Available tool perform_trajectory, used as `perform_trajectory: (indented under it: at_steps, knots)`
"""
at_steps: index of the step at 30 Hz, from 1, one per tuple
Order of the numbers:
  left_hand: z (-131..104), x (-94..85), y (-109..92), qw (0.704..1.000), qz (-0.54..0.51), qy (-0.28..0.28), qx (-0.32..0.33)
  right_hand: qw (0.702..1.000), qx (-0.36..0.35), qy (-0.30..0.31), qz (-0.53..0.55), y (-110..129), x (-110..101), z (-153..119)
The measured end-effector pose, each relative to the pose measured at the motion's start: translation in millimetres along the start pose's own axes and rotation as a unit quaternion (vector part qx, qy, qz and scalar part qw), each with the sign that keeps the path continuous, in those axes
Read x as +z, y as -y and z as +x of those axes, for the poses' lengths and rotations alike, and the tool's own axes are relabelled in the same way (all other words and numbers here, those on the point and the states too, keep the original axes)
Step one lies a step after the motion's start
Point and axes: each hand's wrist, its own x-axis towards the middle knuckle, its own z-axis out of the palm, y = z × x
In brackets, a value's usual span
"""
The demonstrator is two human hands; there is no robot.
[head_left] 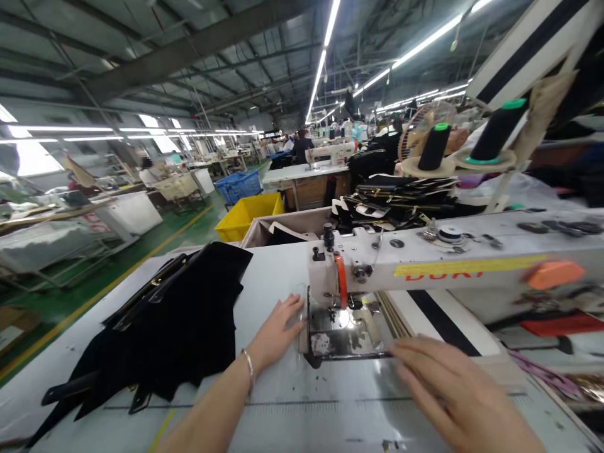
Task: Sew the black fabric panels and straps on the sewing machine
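My left hand (278, 328) lies on the table with its fingers stretched out, the fingertips at the left edge of the metal bed plate (346, 343) of a sewing machine (453, 258). A silvery bracelet circles that wrist. My right hand (450, 387), slightly blurred, reaches toward the plate's right corner with its fingers extended and nothing visible in them. Just beyond it rests a stack of white panels with a black stripe (438, 314), partly behind the machine arm. Under the needle the plate bears no fabric. Black fabric pieces with zippers (189, 321) are heaped to the left.
Behind the machine is a pile of black zippered pieces (401, 198). Two thread cones (434, 148) stand at the back right. A yellow bin (248, 217) and a blue basket (238, 187) are on the floor beyond the table. Purple-handled scissors (547, 375) lie at the right.
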Motion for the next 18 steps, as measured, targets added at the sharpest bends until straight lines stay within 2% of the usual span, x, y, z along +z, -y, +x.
perform_trajectory:
  at_steps: [2, 4, 7, 9, 11, 16, 18]
  knots:
    - [-11, 0.0, -1, 1.000, 0.006, 0.009, 0.001, 0.995, 0.079, 0.014, -0.063, -23, -12, -14]
    - [-14, 1.2, -3, 1.000, 0.010, -0.002, -0.004, 0.986, 0.128, 0.060, -0.089, -42, -15, -23]
    - [-12, 3.6, -5, 1.000, 0.012, -0.020, -0.015, 0.976, 0.153, 0.134, -0.076, -58, -14, -24]
    - [-10, 4.8, -5, 0.999, 0.014, -0.026, -0.013, 0.973, 0.159, 0.157, -0.064, -59, -15, -20]
    - [-10, 5.6, -5, 0.999, 0.017, -0.030, -0.008, 0.974, 0.152, 0.152, -0.069, -54, -17, -14]
    - [-12, 6.3, -5, 0.999, 0.026, -0.037, -0.002, 0.979, 0.111, 0.055, -0.160, -34, -6, -4]
    - [-12, 5.8, -6, 0.999, 0.028, -0.035, 0.002, 0.979, 0.108, 0.037, -0.169, -30, -3, -2]
